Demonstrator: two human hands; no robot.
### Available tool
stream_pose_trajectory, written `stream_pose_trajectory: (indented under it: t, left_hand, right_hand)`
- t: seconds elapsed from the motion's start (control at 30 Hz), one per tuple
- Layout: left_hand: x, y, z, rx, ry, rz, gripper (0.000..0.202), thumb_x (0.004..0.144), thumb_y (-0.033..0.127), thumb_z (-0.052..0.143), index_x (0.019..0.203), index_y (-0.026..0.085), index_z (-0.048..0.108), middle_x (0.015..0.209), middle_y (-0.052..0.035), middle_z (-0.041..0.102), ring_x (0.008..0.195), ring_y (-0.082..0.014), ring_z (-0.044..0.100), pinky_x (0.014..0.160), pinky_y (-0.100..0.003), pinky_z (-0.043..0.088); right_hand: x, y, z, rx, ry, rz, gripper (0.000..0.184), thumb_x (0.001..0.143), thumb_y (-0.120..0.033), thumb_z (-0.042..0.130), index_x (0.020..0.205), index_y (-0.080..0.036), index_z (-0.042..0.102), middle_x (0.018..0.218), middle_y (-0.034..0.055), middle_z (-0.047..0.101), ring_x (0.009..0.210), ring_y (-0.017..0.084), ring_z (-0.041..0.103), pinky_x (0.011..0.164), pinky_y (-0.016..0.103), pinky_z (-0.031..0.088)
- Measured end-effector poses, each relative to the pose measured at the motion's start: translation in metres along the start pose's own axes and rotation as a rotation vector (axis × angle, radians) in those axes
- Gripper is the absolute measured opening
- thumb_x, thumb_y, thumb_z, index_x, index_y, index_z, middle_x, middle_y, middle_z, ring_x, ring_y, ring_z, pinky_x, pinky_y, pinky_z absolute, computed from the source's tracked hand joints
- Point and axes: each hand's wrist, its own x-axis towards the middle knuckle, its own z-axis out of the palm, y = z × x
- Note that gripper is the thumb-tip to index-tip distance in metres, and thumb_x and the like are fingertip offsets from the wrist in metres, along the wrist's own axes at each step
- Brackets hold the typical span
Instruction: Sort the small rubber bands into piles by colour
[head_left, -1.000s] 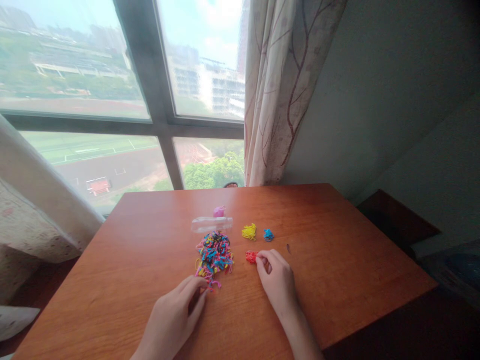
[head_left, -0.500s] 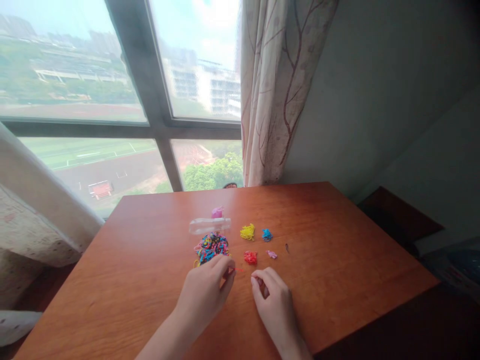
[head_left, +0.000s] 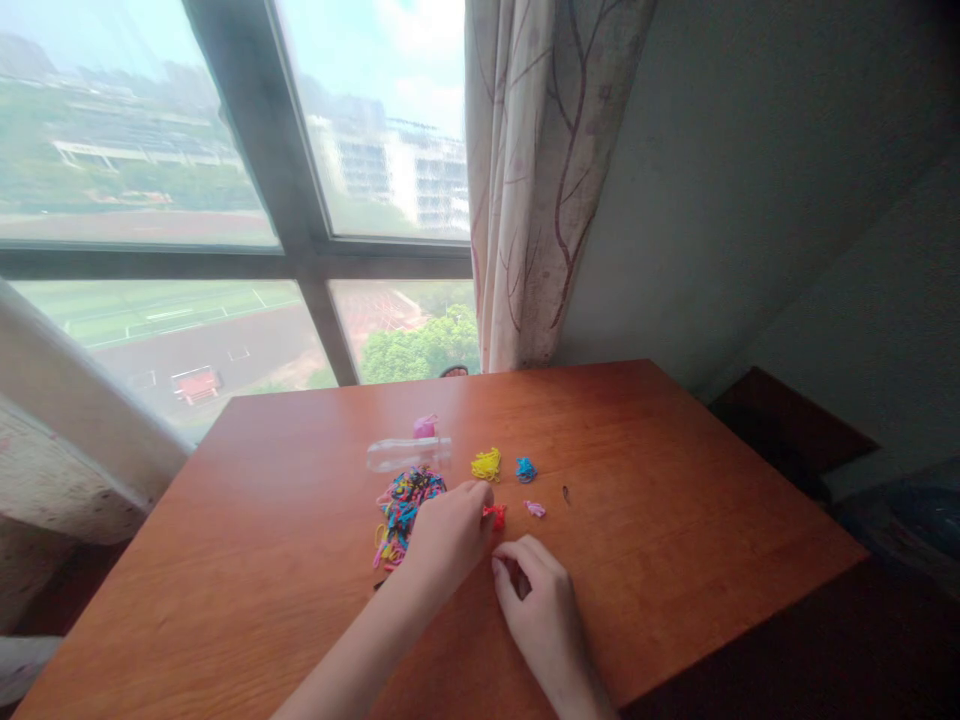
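Observation:
My left hand is closed over the red rubber band pile, its fingertips mostly hidden behind the hand; the red rubber band it pinched a moment ago is not distinct now. Just nearer to me, my right hand rests on the table with fingers curled and thumb and index tips together. Whatever lies between them is too small to make out. Left of my hands spreads a heap of mixed colourful rubber bands, partly covered by my left forearm.
Beyond the red pile lie a yellow rubber band pile and a blue pile. A small pink bunch and a dark little hook-like piece are to the right. A clear plastic container and a pink-purple item sit farther back.
My left hand has moved right and away from me, from beside the mixed heap to the red pile, uncovering more of the heap. My right hand has hardly moved. The view has shifted slightly.

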Motion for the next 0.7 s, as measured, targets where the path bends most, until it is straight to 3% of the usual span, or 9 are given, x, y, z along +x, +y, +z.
stream_pose_trajectory:
  t: [0.2, 0.4, 0.57, 0.7]
  left_hand:
    - [-0.020, -0.011, -0.017, -0.007, 0.008, -0.028, 0.014, 0.090, 0.025, 0.049, 0.085, 0.023, 0.062, 0.085, -0.0027, 0.072, 0.076, -0.0190, 0.068, 0.061, -0.024, 0.041]
    - [-0.066, -0.048, -0.031, -0.092, 0.094, -0.102, 0.022, 0.092, 0.034, 0.044, 0.085, 0.025, 0.062, 0.078, 0.0017, 0.071, 0.067, -0.0150, 0.067, 0.061, -0.023, 0.044]
    - [-0.100, -0.083, -0.025, -0.056, 0.233, -0.259, 0.023, 0.088, 0.039, 0.048, 0.096, 0.026, 0.065, 0.075, 0.0038, 0.072, 0.062, -0.0140, 0.067, 0.055, -0.021, 0.044]
    - [-0.111, -0.094, -0.016, 0.022, 0.238, -0.389, 0.028, 0.089, 0.039, 0.047, 0.106, 0.025, 0.063, 0.082, 0.0020, 0.074, 0.065, -0.0153, 0.070, 0.055, -0.022, 0.046]
  right_hand:
    - [0.000, 0.000, 0.001, 0.010, -0.006, 0.013, 0.019, 0.093, -0.019, 0.047, 0.084, -0.021, 0.065, 0.076, 0.0012, 0.060, 0.065, 0.014, 0.057, 0.060, 0.023, 0.041]
    - [-0.003, 0.000, 0.003, -0.084, -0.002, -0.026, 0.018, 0.093, -0.018, 0.049, 0.084, -0.021, 0.064, 0.075, 0.0008, 0.059, 0.064, 0.014, 0.056, 0.059, 0.022, 0.039]
    - [-0.003, -0.003, 0.008, -0.205, -0.022, -0.097, 0.018, 0.091, -0.013, 0.050, 0.084, -0.022, 0.064, 0.076, 0.0004, 0.061, 0.069, 0.015, 0.060, 0.066, 0.023, 0.039]
    - [0.001, -0.009, 0.013, -0.265, -0.035, -0.089, 0.016, 0.088, -0.012, 0.052, 0.087, -0.023, 0.064, 0.078, -0.0001, 0.063, 0.070, 0.016, 0.062, 0.066, 0.024, 0.039]
